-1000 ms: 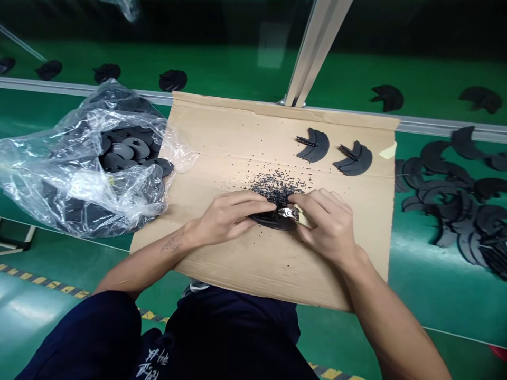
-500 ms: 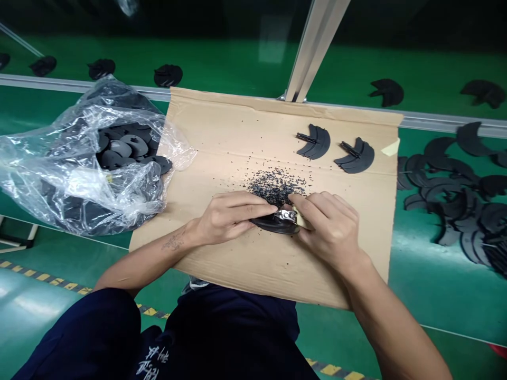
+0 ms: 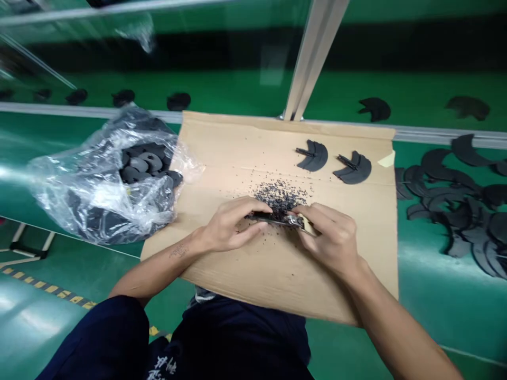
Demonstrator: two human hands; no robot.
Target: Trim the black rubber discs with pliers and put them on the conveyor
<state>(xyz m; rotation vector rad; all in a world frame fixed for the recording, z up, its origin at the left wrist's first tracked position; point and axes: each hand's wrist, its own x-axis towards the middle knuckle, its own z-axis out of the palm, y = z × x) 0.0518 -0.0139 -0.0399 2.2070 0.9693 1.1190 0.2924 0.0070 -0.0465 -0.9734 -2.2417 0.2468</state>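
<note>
My left hand [image 3: 233, 224] grips a black moulded plastic part [image 3: 263, 216], now seen nearly edge-on. My right hand [image 3: 328, 237] pinches small metal-jawed side cutters [image 3: 295, 221] against that part, their pale handle showing between my fingers. Just beyond my hands lies a heap of black plastic trimmings [image 3: 280, 196] on a cardboard sheet [image 3: 237, 264]. Further along the sheet, two black fan-shaped parts [image 3: 312, 156] [image 3: 352, 168] lie apart, each with a thin spike.
A clear plastic bag [image 3: 99, 200] of black discs [image 3: 144, 163] sits to the left. Black curved parts [image 3: 455, 211] lie heaped on the green bench to the right. A metal rail [image 3: 435, 135] and an aluminium post [image 3: 312, 58] stand beyond the cardboard.
The black part has tilted from lying flat to nearly edge-on between my hands. The whole scene sits lower in view because my head moved.
</note>
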